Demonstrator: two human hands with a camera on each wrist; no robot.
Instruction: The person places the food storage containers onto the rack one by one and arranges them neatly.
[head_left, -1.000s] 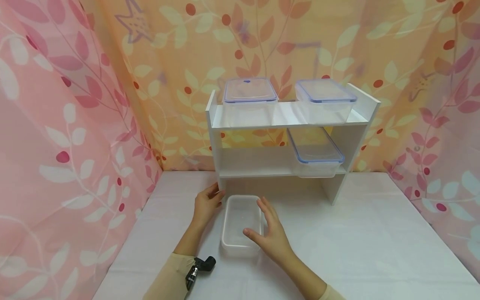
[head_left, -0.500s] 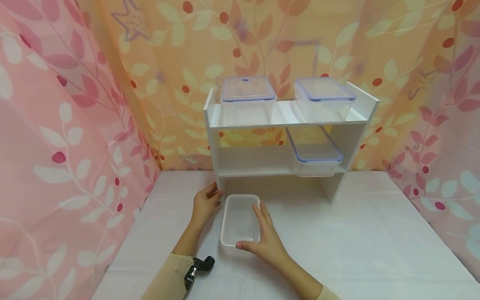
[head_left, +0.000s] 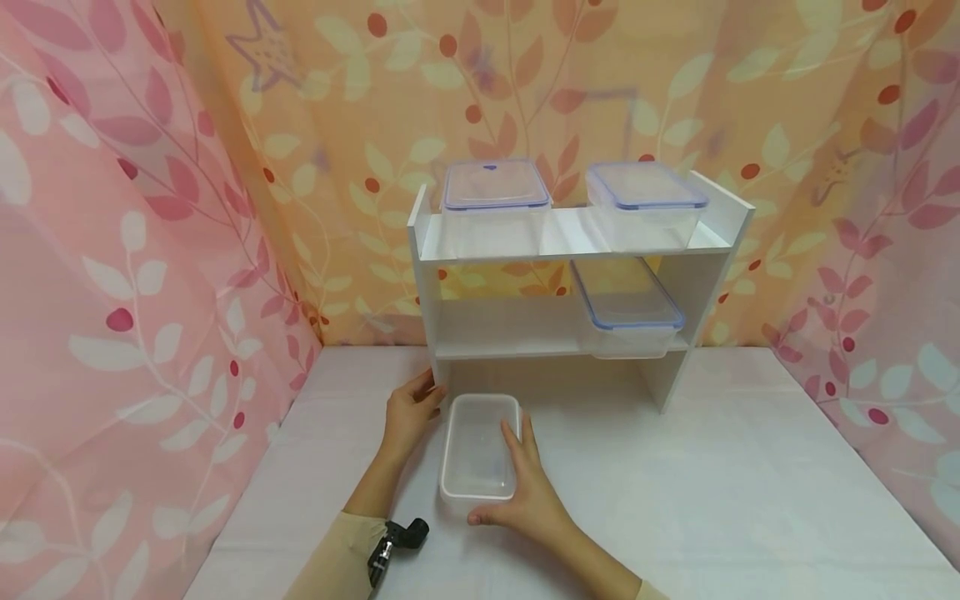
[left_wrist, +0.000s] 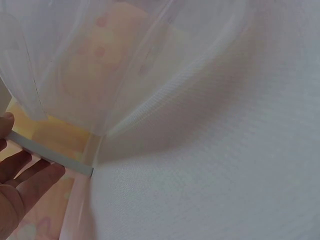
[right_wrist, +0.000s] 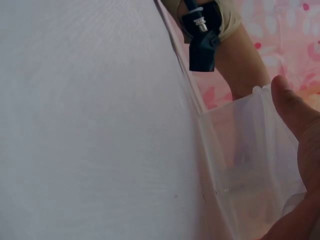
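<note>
On the white table a clear plastic food container (head_left: 480, 450), its rim whitish and bare of the blue edging, stands just in front of the white shelf (head_left: 502, 325), toward its left side. My right hand (head_left: 528, 492) lies along the container's right side, fingers extended at the rim and thumb stretched across the near end. In the right wrist view the thumb (right_wrist: 290, 102) shows right at that end wall. My left hand (head_left: 408, 412) holds the lower front of the shelf's left panel (left_wrist: 52, 155), thumb on one face and fingers on the other.
Two blue-edged lidded containers, one left (head_left: 495, 208) and one right (head_left: 645, 208), sit on the top tier. A third lidded container (head_left: 630, 312) juts forward from the middle tier at right. Flowered curtains (head_left: 337, 167) surround the table. A black camera mount (head_left: 405, 537) is on my left wrist.
My right hand has come down and toward me along the container, its thumb moving from over the top to the near end. My left hand and the container stay in place.
</note>
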